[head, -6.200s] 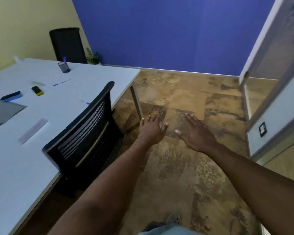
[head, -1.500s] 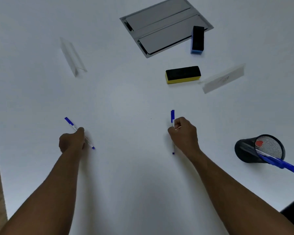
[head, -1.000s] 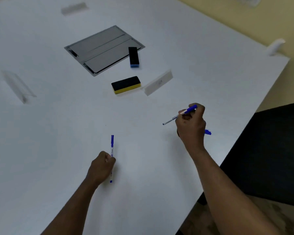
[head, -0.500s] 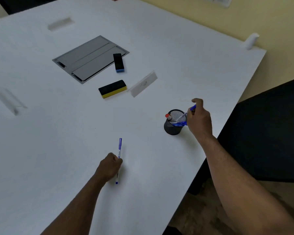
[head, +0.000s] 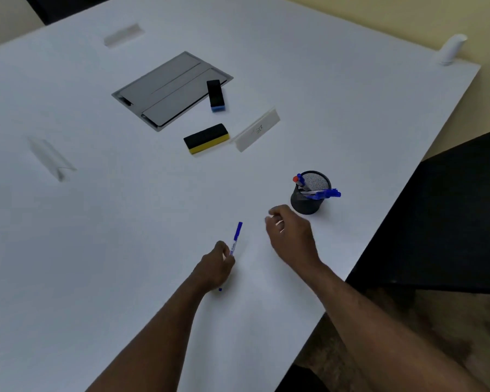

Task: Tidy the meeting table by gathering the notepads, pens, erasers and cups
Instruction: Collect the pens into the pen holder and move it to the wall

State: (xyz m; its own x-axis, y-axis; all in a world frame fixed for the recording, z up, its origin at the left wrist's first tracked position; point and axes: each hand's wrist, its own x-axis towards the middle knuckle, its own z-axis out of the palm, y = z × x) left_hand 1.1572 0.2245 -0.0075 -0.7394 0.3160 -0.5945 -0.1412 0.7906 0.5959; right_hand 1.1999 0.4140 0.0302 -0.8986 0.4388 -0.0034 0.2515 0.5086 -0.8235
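The left hand is closed around a blue-capped pen, pinching its white barrel with the cap pointing away toward the far side of the tabletop; the barrel carries a small blue label, too blurred to read. The right hand hovers just beside it, nearer the right edge, fingers loosely curled and holding nothing (its fingertips lie close to the pen's cap but apart from it). Just beyond the right hand, near the right edge, stands a black mesh pen cup with several blue pens and one red-capped one leaning out of it. Farther toward the middle of the tabletop lies a black and yellow eraser, and just beside it a white name card with dark writing that cannot be made out. Beyond them a black and blue eraser rests partly on a grey cable hatch set into the tabletop. A small white object stands at the far right corner.
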